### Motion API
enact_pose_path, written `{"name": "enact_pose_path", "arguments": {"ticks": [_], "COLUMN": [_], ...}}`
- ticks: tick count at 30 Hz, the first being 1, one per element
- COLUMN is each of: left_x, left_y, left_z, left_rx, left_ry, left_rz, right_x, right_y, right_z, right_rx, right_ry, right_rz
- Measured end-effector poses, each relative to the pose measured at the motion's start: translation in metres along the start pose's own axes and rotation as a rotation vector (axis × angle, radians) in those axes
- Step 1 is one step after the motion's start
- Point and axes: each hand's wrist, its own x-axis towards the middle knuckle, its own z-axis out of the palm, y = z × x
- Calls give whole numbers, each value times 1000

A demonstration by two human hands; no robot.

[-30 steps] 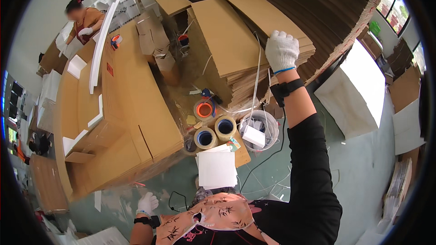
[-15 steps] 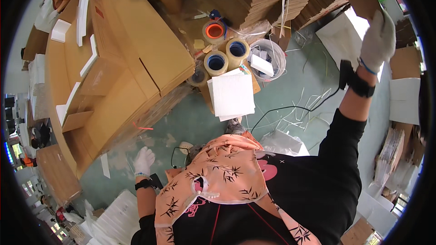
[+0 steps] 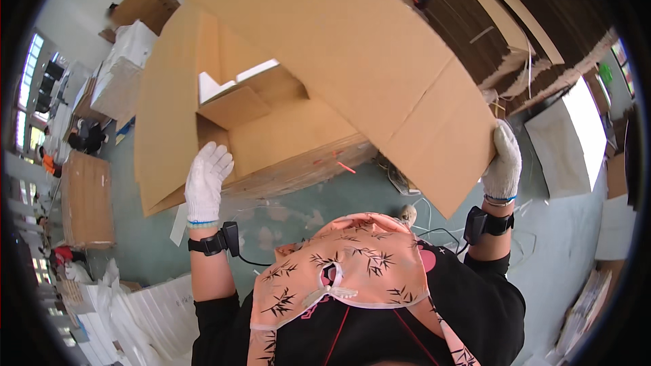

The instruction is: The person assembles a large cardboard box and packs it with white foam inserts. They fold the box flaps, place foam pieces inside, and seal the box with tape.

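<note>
In front of me a large flat cardboard sheet (image 3: 352, 47) slants across an open cardboard box (image 3: 285, 125), hiding much of it. My right hand (image 3: 502, 159), in a white knit glove, grips the sheet's right edge, with the fingers partly behind the board. At the box's near left side is my left hand (image 3: 209, 177), also gloved. Its fingers are extended and nothing is in them; whether they touch the cardboard I cannot tell. White foam strips (image 3: 217, 87) stand inside the box, beside a folded cardboard piece (image 3: 234, 107).
Stacked cardboard (image 3: 498, 34) rises at the back right. A white panel (image 3: 569, 137) leans beyond my right hand. White foam sheets (image 3: 159, 322) lie at the lower left, and a brown carton (image 3: 88, 200) stands farther left. A black cable (image 3: 444, 232) runs from my right wrist band.
My right hand has come down and inward, bringing the cardboard sheet over the box. My left hand has risen to the box's near side. The tape rolls and bucket are now covered.
</note>
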Motion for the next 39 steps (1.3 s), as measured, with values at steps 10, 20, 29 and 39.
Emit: {"name": "enact_pose_path", "arguments": {"ticks": [10, 20, 29, 39], "left_x": [10, 43, 96, 170], "left_y": [123, 103, 115, 128], "left_z": [-94, -121, -148, -108], "left_rx": [-361, -287, -432, -128], "left_ry": [155, 464, 508, 508], "left_rz": [350, 412, 393, 461], "right_x": [24, 126, 142, 158], "right_y": [18, 105, 116, 114], "right_z": [78, 153, 271, 315], "right_rx": [-216, 301, 21, 148], "right_ry": [-435, -375, -742, -261], "right_rz": [146, 181, 58, 35]}}
